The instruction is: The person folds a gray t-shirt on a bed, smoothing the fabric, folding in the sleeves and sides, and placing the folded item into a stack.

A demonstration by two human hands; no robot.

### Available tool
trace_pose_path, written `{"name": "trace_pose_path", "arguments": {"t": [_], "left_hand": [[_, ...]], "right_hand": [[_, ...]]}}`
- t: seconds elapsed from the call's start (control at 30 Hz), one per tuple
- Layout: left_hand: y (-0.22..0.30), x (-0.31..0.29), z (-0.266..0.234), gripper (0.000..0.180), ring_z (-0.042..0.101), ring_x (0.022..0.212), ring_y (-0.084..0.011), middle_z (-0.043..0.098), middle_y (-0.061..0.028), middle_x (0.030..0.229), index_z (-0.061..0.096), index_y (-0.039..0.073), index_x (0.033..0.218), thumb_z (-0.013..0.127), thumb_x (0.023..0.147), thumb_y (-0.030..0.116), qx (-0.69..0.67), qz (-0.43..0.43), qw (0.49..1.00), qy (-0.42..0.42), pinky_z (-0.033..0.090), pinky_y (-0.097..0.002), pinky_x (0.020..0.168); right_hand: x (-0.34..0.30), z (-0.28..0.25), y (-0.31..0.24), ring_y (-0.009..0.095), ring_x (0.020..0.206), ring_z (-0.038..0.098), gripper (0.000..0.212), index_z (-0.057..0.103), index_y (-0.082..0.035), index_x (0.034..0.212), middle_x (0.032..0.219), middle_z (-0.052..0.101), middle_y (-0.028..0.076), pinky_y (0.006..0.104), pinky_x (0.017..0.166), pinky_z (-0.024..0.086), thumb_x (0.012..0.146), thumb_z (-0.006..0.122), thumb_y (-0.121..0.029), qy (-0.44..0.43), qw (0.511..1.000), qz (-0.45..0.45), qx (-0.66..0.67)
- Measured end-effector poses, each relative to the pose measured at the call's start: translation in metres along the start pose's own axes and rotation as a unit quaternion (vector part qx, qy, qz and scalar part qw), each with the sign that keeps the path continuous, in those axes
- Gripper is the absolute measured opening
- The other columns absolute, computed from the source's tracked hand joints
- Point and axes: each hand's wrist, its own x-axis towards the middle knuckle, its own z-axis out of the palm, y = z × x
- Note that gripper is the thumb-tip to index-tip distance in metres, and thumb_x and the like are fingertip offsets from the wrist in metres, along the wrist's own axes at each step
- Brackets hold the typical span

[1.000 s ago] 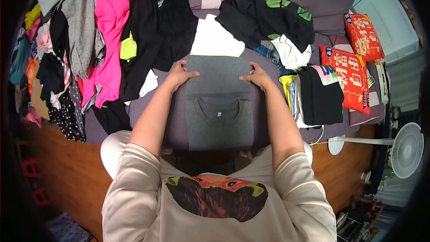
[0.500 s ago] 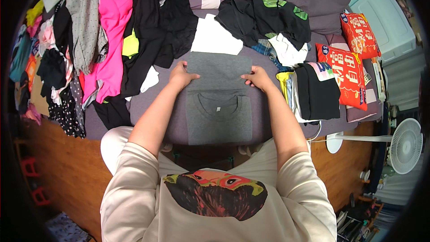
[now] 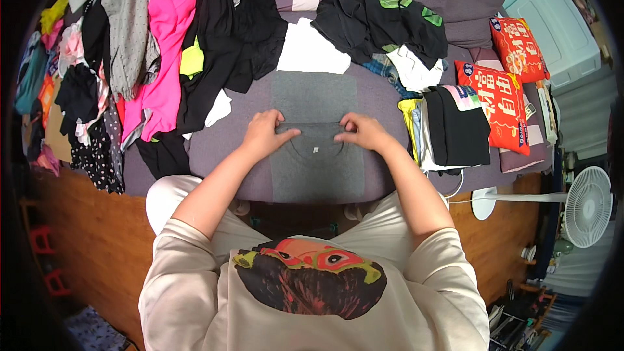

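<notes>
A grey T-shirt [image 3: 316, 175], folded into a long narrow rectangle, lies flat on the sofa seat, its round neckline toward me. Across its middle runs a folded edge just above the collar. At the left end of that edge, my left hand [image 3: 265, 134] has its thumb on the collar side and its fingers on the far side, closed on the cloth. My right hand [image 3: 361, 132] grips the right end in the same way. Some fingertips are hidden against the fabric. Just beyond the shirt's far end is a white folded cloth [image 3: 312, 49].
Loose clothes, including a bright pink garment [image 3: 170, 45], heap up on the left of the purple-grey sofa [image 3: 214, 156]. A black garment [image 3: 383, 29] lies at the back. To the right are a folded clothes stack [image 3: 458, 130], red packages [image 3: 497, 104] and a white fan [image 3: 587, 207].
Both hands have come nearer to me and closer together, from the far part of the T-shirt to its middle edge by the collar. The shirt stays in about the same place.
</notes>
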Motion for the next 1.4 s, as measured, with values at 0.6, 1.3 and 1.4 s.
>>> {"name": "trace_pose_path", "arguments": {"t": [0.6,1.3,1.4], "left_hand": [[0.016,-0.028,-0.016,0.044,0.066,0.090,-0.0346,0.069,-0.0136,0.094,0.071,0.005,0.100,0.089,0.066,0.027,0.045,0.143,0.980,-0.130,0.052,-0.0431,0.077],[0.010,-0.029,-0.010,0.039,0.065,0.098,-0.0365,0.069,-0.0168,0.104,0.067,0.004,0.107,0.082,0.073,0.014,-0.103,-0.026,0.987,-0.117,0.052,-0.0411,0.082],[0.002,-0.033,-0.006,0.043,0.064,0.104,-0.0336,0.065,-0.0159,0.115,0.064,0.006,0.115,0.078,0.075,0.006,-0.119,0.115,0.986,0.009,0.051,-0.0397,0.089]], "right_hand": [[-0.056,-0.026,-0.031,0.039,0.109,0.064,0.061,0.067,-0.002,0.119,0.115,0.069,0.020,0.0424,0.094,0.051,0.069,0.087,-0.031,-0.072,0.987,-0.101,-0.106],[-0.061,-0.011,0.024,0.017,0.088,0.062,0.041,0.063,-0.005,0.113,0.115,0.062,0.009,0.0297,0.076,0.051,0.077,0.081,-0.007,-0.009,0.991,-0.062,0.117],[-0.067,-0.014,-0.001,0.029,0.100,0.063,0.055,0.059,-0.009,0.125,0.121,0.061,0.011,0.0373,0.089,0.051,0.074,0.081,-0.008,0.118,0.992,-0.014,0.036]]}}
